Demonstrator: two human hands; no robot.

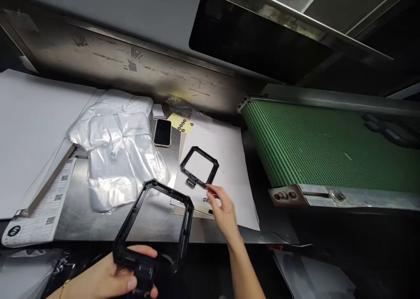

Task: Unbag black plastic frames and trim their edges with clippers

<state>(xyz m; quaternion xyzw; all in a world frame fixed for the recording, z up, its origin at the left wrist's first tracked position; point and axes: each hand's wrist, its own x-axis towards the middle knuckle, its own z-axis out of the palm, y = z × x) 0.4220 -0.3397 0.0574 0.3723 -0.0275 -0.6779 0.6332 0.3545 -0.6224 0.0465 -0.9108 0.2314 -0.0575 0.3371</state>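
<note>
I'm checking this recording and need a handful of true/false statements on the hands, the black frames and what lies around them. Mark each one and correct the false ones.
1. The left hand is holding a black frame. True.
2. The second frame lies on the green belt. False: it lies on white paper.
3. The right hand is close to the second frame. True.
4. The phone has a brightly lit screen. False: its screen is dark.
5. The clear plastic bags lie to the left of the phone. True.
6. The right hand is on the plastic bags. False: it is over the white paper.
</note>
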